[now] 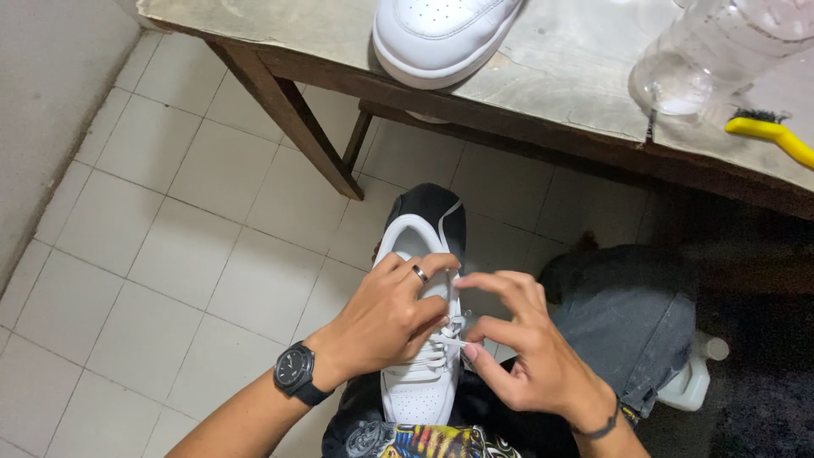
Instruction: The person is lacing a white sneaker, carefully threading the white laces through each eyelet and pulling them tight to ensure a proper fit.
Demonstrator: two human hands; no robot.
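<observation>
A white sneaker (415, 386) lies on my lap, heel away from me, toe toward my body. My left hand (386, 318), with a ring and a black wristwatch, grips the shoe over its tongue and eyelets. My right hand (517, 339), with a dark bracelet at the wrist, pinches the white shoelace (448, 339) beside the eyelets with thumb and fingers. A second white sneaker (441, 34) rests on the worn tabletop (577, 68) above, toe at the edge.
A clear plastic bottle (721, 51) and a yellow-handled brush (776, 136) lie on the table at the right. A white plastic jug (695, 382) stands on the floor by my knee. Pale floor tiles (170, 254) and a wooden table leg (297, 119) fill the left.
</observation>
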